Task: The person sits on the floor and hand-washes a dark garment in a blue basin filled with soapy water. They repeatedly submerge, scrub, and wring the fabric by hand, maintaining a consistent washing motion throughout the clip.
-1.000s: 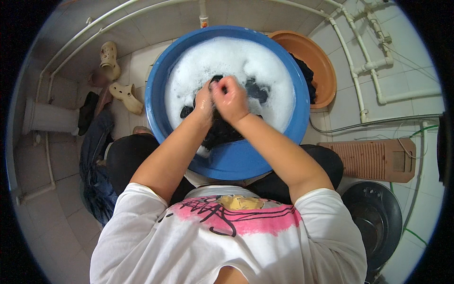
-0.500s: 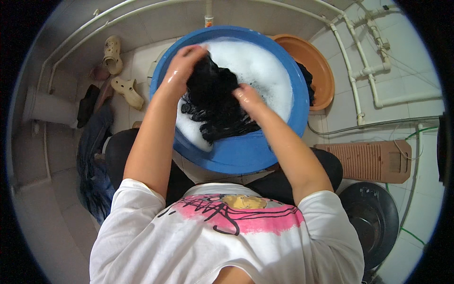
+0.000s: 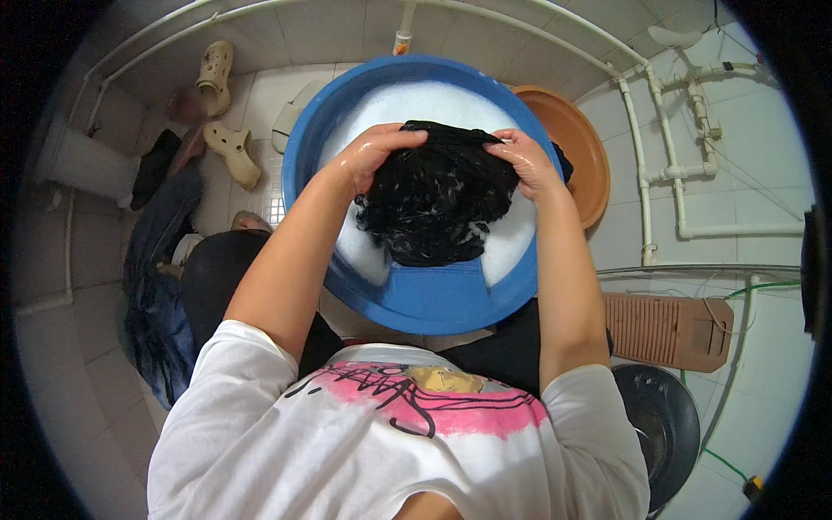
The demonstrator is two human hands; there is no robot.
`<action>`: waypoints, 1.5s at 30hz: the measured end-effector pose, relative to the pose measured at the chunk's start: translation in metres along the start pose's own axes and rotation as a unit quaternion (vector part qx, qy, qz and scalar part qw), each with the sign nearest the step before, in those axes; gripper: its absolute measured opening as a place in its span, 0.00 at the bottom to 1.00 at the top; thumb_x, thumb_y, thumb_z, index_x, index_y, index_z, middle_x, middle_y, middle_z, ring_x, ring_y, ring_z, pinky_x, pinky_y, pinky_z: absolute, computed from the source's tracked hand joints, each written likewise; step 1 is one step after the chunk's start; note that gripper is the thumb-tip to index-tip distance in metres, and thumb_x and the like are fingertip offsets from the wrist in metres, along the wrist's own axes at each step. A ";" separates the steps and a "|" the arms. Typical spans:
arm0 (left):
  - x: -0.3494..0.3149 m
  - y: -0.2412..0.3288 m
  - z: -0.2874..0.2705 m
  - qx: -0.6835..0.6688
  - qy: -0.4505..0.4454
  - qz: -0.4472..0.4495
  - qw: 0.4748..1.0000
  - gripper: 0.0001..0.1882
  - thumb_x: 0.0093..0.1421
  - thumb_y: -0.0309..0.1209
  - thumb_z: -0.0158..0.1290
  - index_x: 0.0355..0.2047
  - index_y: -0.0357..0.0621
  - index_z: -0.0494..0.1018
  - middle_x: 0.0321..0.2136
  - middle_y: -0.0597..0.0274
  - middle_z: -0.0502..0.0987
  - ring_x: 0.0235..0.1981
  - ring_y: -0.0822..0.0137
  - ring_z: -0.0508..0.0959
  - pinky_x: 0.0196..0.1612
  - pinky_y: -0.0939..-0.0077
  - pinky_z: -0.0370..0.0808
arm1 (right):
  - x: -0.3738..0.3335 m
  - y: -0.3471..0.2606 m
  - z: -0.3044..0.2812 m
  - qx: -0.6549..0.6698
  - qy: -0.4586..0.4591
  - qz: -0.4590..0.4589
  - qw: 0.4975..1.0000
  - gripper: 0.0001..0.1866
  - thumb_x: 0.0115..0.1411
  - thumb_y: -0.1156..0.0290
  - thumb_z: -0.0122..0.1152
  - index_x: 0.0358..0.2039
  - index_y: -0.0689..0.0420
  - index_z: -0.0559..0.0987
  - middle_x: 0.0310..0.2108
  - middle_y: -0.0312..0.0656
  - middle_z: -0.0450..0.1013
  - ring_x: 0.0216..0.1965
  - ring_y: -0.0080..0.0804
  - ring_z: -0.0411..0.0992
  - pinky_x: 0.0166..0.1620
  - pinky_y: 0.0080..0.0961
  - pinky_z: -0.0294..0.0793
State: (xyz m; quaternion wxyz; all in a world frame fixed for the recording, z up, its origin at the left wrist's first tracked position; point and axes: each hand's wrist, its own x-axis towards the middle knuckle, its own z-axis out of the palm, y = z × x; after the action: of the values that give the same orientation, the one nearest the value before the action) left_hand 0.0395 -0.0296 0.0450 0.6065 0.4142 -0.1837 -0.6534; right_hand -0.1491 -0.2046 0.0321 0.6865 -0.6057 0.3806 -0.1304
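Both my hands grip a wet black garment [image 3: 438, 204] with soap suds clinging to it. My left hand [image 3: 374, 154] is closed on its upper left edge, thumb lying on top of the cloth. At the upper right edge, my right hand [image 3: 527, 160] pinches the fabric. What kind of garment it is, I cannot tell. It hangs between my hands over a big round blue tub [image 3: 407, 308] full of white foam [image 3: 425, 102]. The garment's lower end lies against the sloped front part of the tub.
An orange-brown basin [image 3: 588, 143] with dark cloth stands behind the tub's right side. A brown washboard [image 3: 667, 329] and a black basin [image 3: 659, 433] lie to my right. Beige clogs [image 3: 232, 154] and dark blue clothing [image 3: 160, 277] are on the left. White pipes [image 3: 637, 143] line the walls.
My right hand has moved up and right, my left slightly right and down. The black garment is now spread between both hands, suds showing on it. The view has shifted a little.
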 end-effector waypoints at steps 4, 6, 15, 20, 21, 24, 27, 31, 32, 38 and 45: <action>0.046 -0.051 -0.046 -0.033 0.208 -0.035 0.977 0.28 0.50 0.37 0.55 0.47 0.34 0.62 0.37 0.47 0.72 0.37 0.56 0.75 0.40 0.67 0.73 | 0.042 0.070 -0.001 -0.150 0.138 -0.050 0.978 0.34 0.48 0.60 0.62 0.50 0.63 0.61 0.44 0.49 0.66 0.47 0.35 0.65 0.50 0.27 0.63; 0.040 -0.057 -0.031 0.346 0.302 0.027 0.888 0.34 0.48 0.41 0.55 0.52 0.40 0.57 0.42 0.45 0.70 0.42 0.54 0.72 0.45 0.64 0.69 | 0.039 0.087 0.018 -0.371 0.144 0.009 0.917 0.44 0.46 0.48 0.59 0.56 0.63 0.55 0.54 0.55 0.56 0.56 0.43 0.55 0.56 0.35 0.55; 0.058 -0.069 -0.051 0.531 0.301 -0.079 0.788 0.32 0.48 0.36 0.55 0.53 0.44 0.58 0.44 0.47 0.68 0.46 0.52 0.69 0.47 0.65 0.67 | 0.058 0.151 0.007 -0.422 0.110 -0.004 0.900 0.22 0.48 0.60 0.58 0.42 0.60 0.72 0.46 0.54 0.64 0.47 0.47 0.64 0.49 0.34 0.63; 0.065 -0.074 -0.050 -0.036 0.273 0.022 0.961 0.27 0.47 0.36 0.57 0.47 0.43 0.61 0.41 0.55 0.70 0.41 0.58 0.71 0.44 0.67 0.68 | 0.026 0.093 0.071 -0.285 0.186 -0.295 0.893 0.18 0.39 0.71 0.61 0.30 0.66 0.70 0.47 0.50 0.62 0.48 0.46 0.62 0.50 0.30 0.62; 0.063 -0.071 -0.044 -0.137 0.267 0.046 0.953 0.28 0.47 0.36 0.57 0.46 0.43 0.61 0.41 0.55 0.69 0.41 0.57 0.71 0.44 0.67 0.69 | 0.018 0.079 0.086 -0.250 0.156 -0.347 0.890 0.17 0.39 0.72 0.60 0.30 0.65 0.68 0.48 0.49 0.63 0.49 0.44 0.62 0.51 0.29 0.61; 0.064 -0.071 -0.051 -0.223 0.132 0.034 0.965 0.26 0.49 0.46 0.56 0.42 0.43 0.65 0.37 0.56 0.71 0.37 0.61 0.73 0.40 0.67 0.71 | -0.012 0.041 0.122 -0.231 0.119 -0.414 0.873 0.16 0.39 0.74 0.59 0.30 0.59 0.66 0.40 0.43 0.68 0.41 0.41 0.68 0.42 0.27 0.67; 0.063 -0.080 -0.073 -0.246 0.067 -0.177 0.951 0.21 0.54 0.46 0.50 0.37 0.39 0.70 0.34 0.57 0.74 0.33 0.61 0.74 0.41 0.69 0.72 | -0.031 0.033 0.141 -0.246 0.061 -0.455 0.854 0.18 0.39 0.73 0.60 0.32 0.56 0.66 0.32 0.40 0.70 0.33 0.40 0.70 0.34 0.30 0.70; 0.044 -0.089 -0.026 0.064 0.123 0.102 0.985 0.19 0.56 0.38 0.45 0.42 0.36 0.68 0.37 0.56 0.72 0.36 0.64 0.72 0.39 0.71 0.70 | -0.024 0.037 0.139 -0.297 0.097 -0.502 0.807 0.10 0.39 0.67 0.61 0.23 0.53 0.71 0.24 0.40 0.70 0.26 0.41 0.70 0.30 0.32 0.70; 0.043 -0.087 -0.011 0.031 0.203 0.062 0.977 0.18 0.54 0.36 0.46 0.40 0.34 0.69 0.34 0.56 0.72 0.35 0.66 0.71 0.38 0.72 0.69 | -0.013 0.045 0.128 -0.309 0.127 -0.465 0.820 0.07 0.43 0.66 0.59 0.18 0.53 0.72 0.19 0.41 0.70 0.24 0.41 0.70 0.27 0.32 0.69; 0.038 -0.099 0.000 0.001 0.236 0.048 0.971 0.11 0.52 0.30 0.45 0.29 0.33 0.71 0.28 0.54 0.73 0.28 0.66 0.71 0.32 0.70 0.68 | -0.010 0.047 0.123 -0.274 0.238 -0.306 0.880 0.12 0.49 0.61 0.55 0.18 0.56 0.72 0.20 0.48 0.70 0.23 0.48 0.69 0.26 0.38 0.68; 0.046 -0.085 0.002 0.052 0.207 0.036 0.976 0.21 0.58 0.41 0.42 0.44 0.36 0.67 0.36 0.57 0.73 0.35 0.65 0.72 0.40 0.76 0.69 | 0.005 0.061 0.110 -0.283 0.270 -0.262 0.882 0.09 0.48 0.63 0.54 0.25 0.55 0.71 0.22 0.47 0.71 0.25 0.52 0.69 0.30 0.43 0.69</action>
State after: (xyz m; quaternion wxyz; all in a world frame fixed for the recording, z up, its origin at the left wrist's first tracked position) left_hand -0.0126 -0.0569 -0.0317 0.6322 0.5645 -0.1029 -0.5207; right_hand -0.0879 -0.1127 -0.0295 0.2974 -0.7932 0.3993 -0.3506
